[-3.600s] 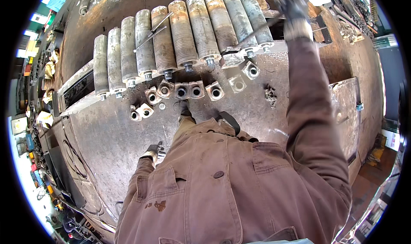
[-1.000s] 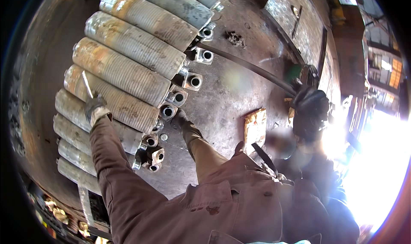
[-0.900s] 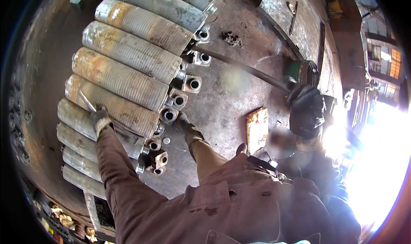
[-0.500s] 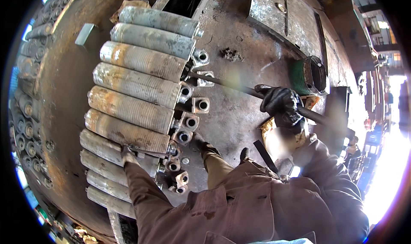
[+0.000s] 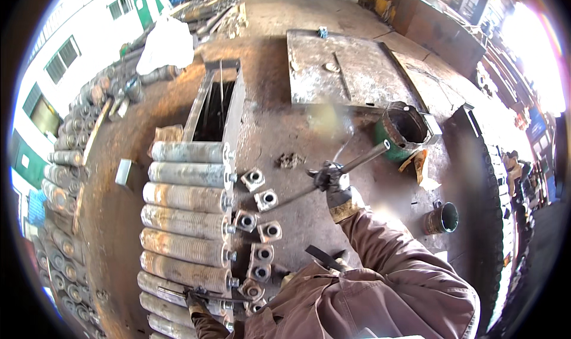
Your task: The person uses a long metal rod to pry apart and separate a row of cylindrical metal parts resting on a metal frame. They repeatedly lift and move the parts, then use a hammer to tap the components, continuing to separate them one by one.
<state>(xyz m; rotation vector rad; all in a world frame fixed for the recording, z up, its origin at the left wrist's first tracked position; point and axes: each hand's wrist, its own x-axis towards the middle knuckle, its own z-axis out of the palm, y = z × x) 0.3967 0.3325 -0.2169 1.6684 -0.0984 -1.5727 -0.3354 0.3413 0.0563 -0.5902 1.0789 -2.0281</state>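
My right hand (image 5: 331,179), in a dark glove, grips a long metal pipe (image 5: 366,155) near its middle. The pipe slants up to an open end at the right, while its lower end reaches toward square metal blocks with round holes (image 5: 267,200). My left hand (image 5: 194,300), gloved, is closed on a slim metal tool (image 5: 171,292) whose exact kind I cannot make out. That tool lies across one of the grey, rust-stained cylinders (image 5: 185,220) set side by side in a row. Studs stick out of the cylinders' right ends, beside the blocks.
Beyond the row is an open steel frame (image 5: 235,107). A large metal plate (image 5: 351,71) lies ahead; a green drum-like ring (image 5: 395,133) and a short pipe piece (image 5: 437,220) stand at right. Stacked cylinders (image 5: 62,190) line the left side. A small metal block (image 5: 124,172) sits nearby.
My view has tilted up and shows more of the yard. The pipe in my right hand has come away from the cylinder end and its near end has swung upward. My left hand stays at the cylinders.
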